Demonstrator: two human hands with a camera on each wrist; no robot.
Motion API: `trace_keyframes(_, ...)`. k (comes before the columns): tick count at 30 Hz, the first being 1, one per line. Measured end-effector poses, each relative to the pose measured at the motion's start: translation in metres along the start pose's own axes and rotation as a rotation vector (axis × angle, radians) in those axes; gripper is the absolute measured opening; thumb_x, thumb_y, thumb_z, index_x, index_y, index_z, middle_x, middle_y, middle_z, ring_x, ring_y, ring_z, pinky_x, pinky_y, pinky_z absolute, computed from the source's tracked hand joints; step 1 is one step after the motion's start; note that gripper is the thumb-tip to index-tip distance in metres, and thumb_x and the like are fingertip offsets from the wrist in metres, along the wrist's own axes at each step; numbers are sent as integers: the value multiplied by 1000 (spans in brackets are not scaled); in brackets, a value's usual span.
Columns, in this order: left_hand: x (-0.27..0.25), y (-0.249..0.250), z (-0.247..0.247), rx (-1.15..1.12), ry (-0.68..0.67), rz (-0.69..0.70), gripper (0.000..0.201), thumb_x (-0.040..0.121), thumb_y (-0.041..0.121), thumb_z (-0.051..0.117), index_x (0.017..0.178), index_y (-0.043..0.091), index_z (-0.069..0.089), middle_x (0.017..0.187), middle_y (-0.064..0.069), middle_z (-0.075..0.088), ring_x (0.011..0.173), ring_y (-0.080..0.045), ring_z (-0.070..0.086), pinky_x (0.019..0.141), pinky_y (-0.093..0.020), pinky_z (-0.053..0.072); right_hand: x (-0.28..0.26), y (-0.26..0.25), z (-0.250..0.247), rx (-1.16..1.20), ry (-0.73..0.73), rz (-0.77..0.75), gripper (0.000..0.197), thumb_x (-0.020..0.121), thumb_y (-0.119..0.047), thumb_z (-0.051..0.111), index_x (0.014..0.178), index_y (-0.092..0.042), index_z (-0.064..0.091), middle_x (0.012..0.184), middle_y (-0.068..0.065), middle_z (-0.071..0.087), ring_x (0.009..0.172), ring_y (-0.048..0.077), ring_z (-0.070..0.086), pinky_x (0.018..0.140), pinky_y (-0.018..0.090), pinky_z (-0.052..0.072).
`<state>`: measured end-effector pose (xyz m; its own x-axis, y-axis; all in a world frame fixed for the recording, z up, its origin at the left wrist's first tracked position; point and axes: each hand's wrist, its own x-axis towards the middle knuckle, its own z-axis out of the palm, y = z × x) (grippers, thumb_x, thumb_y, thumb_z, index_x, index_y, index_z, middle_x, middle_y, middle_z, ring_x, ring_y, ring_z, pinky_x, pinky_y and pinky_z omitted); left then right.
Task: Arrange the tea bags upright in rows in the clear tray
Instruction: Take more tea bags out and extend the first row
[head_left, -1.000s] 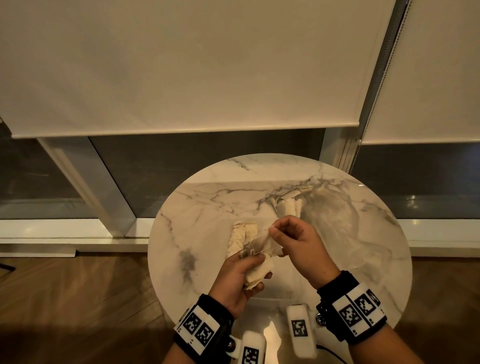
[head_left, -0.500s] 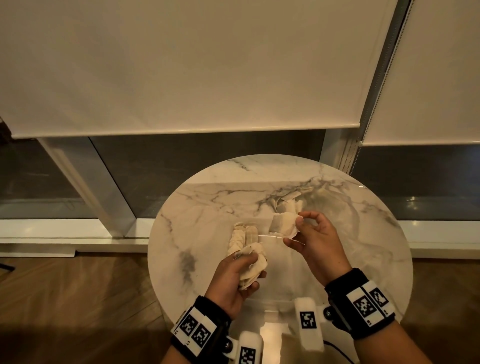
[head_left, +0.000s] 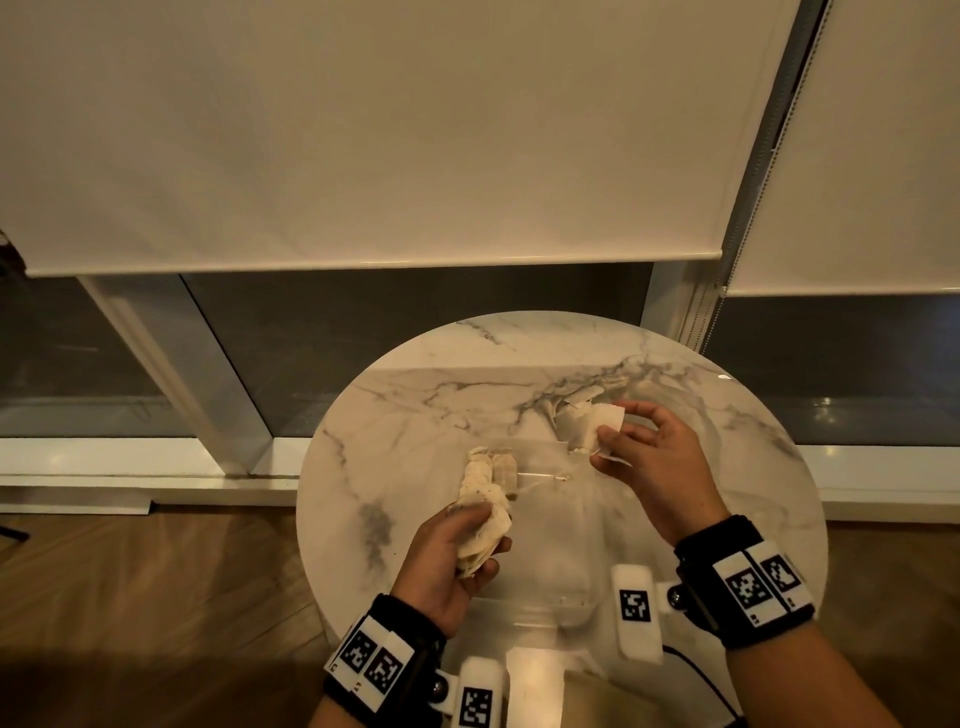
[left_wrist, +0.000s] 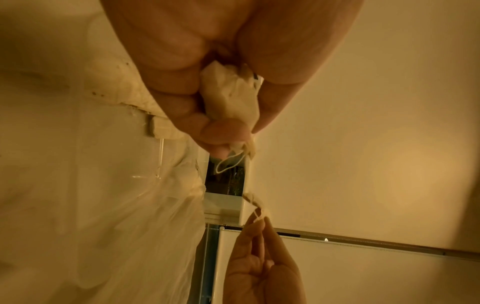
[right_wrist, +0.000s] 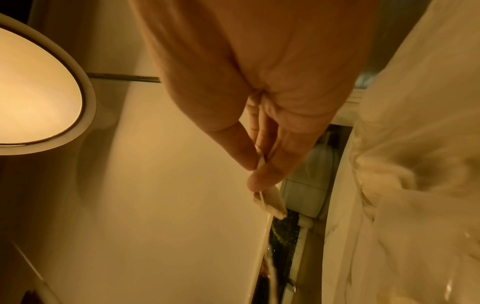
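Dangling tea bag (head_left: 589, 427) below right grip (head_left: 602, 444)

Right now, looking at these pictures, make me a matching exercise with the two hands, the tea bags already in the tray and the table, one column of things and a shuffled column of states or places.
Things
1. left hand
2. right hand
3. tea bags in the clear tray
4. marble table

States or places
A. stand side by side at the tray's far left
B. round, white with grey veins, by the window
C. grips a bunch of tea bags
D. pinches a single tea bag, raised over the table

Pairs: 1-C, 2-D, 3-A, 4-B
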<state>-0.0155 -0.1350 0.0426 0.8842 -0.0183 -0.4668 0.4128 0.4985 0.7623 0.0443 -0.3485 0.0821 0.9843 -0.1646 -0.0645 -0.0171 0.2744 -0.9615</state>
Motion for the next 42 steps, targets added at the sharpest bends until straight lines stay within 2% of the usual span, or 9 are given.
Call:
trace_keyframes(5,2,6,-8,-52,34,-8,21,89,13,61,107,5,66,87,-11,70,64,-18,66,42,-19,44,21,-12,-7,-263,-40,-38,20,90,-1,68,109,-4,67,94,14,74,81,22,70,61,27,59)
trace_keyframes(10,4,10,-13,-96,68,-15,13,90,13,61,100,8,67,82,-11,69,64,-19,64,41,-19,44,47,-6,-4,-726,-217,-25,10,92,-9,68,99,-16,67,91,7,71,79,19,67,65,33,57)
trace_keyframes(15,4,10,-13,-109,79,-19,11,90,13,61,98,9,67,82,-12,69,65,-19,64,41,-19,43,64,9,14,-1147,-544,144,17,96,-13,62,112,-17,66,104,4,70,87,19,68,65,29,59)
trace_keyframes(18,4,11,-13,-116,79,-18,11,91,13,60,99,9,67,81,-11,69,65,-19,63,41,-19,43,74,24,24,-1399,-626,178,19,95,-13,61,113,-16,68,110,8,69,90,25,70,67,34,63)
trace_keyframes(22,4,10,-15,-116,94,-16,14,91,13,60,102,9,68,82,-11,69,67,-20,64,42,-19,44,79,37,31,-1663,-681,119,22,95,-13,59,114,-18,70,106,6,69,71,18,66,55,25,56)
trace_keyframes(23,5,10,-16,-119,99,-16,15,92,13,60,103,8,68,82,-11,69,67,-20,64,41,-19,44,81,39,32,-1710,-686,80,23,95,-14,58,115,-18,70,106,6,69,75,19,65,58,25,53)
trace_keyframes(26,6,9,-18,-126,109,-20,16,92,13,60,104,8,68,82,-12,69,66,-19,65,41,-20,44,88,44,31,-1775,-673,-20,22,94,-15,60,112,-17,72,113,7,69,98,25,66,75,27,48)
trace_keyframes(35,7,9,-19,-128,116,-25,16,91,13,60,104,8,68,83,-12,69,66,-19,65,41,-20,44,101,41,34,-1857,-637,-172,15,86,-16,71,97,-26,73,104,-2,68,90,20,66,80,36,59)
trace_keyframes(42,5,14,-19,-176,97,-45,12,90,12,60,100,10,68,83,-11,68,64,-19,63,38,-19,42,106,38,40,-1980,-627,-311,22,86,-15,69,104,-28,69,108,1,66,97,24,64,78,33,53)
